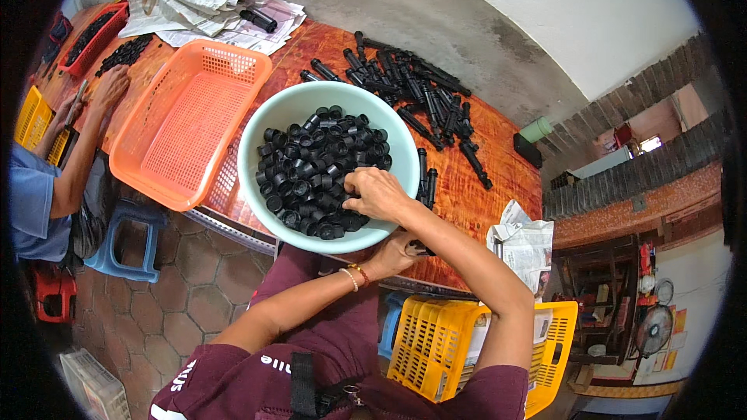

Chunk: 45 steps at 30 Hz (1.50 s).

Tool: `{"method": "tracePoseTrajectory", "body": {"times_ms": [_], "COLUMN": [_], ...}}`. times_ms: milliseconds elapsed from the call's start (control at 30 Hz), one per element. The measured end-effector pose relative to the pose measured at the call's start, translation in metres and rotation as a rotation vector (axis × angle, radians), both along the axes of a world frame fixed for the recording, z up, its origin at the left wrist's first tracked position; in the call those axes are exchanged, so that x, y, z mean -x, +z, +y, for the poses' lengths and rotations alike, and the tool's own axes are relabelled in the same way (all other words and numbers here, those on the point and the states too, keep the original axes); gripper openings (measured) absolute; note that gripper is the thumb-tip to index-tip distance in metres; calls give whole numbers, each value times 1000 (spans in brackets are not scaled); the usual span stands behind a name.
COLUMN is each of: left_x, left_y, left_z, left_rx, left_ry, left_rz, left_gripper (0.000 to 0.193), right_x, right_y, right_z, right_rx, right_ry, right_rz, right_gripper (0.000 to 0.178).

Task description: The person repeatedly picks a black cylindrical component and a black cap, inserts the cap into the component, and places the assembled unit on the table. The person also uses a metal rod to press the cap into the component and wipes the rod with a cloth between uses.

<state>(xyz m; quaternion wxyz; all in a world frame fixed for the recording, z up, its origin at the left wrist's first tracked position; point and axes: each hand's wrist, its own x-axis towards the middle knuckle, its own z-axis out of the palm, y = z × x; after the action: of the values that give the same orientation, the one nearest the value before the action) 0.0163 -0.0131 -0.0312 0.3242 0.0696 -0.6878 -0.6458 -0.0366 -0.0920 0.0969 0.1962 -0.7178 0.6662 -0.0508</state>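
A pale green bowl (250, 179) full of short black plastic caps (311, 155) stands at the table's near edge. My right hand (379, 194) reaches over its right side into the caps, thumb and forefinger apart, with no cap plainly held between them. Below the bowl's near right rim, my left hand (391, 256) is closed on a black plastic piece (421, 249), mostly hidden by the fingers and my right forearm. Two black tubes (426, 179) lie just right of the bowl. Behind it a heap of ribbed black tubes (424, 85) spreads across the table.
An orange basket (128, 136) stands left of the bowl. Beyond it a co-worker's hands (109, 89) are near black pieces and a red basket (93, 42). Newspaper (191, 3) lies at the back. A yellow crate (428, 350) is by my right side, a blue stool (128, 241) at left.
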Motion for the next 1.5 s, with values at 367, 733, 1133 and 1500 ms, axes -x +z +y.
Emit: {"method": "tracePoseTrajectory", "body": {"times_ms": [367,733,1133,1500], "left_x": [0,-7,-8,-1], "left_y": [10,28,33,15], "left_z": [-3,-7,-8,-8], "left_rx": [33,13,107,78], "left_ry": [58,29,49,59], "left_rz": [36,2,-43,-25], "left_gripper": [36,21,24,29], "right_x": [-11,50,34,35], "right_y": [5,118,95,94], "right_z": [0,124,141,150], "right_rx": [26,162,215,221], "right_ry": [143,-128,-71,-146], "right_rz": [42,-218,-144,-137], "right_gripper": [23,32,32,36]}}
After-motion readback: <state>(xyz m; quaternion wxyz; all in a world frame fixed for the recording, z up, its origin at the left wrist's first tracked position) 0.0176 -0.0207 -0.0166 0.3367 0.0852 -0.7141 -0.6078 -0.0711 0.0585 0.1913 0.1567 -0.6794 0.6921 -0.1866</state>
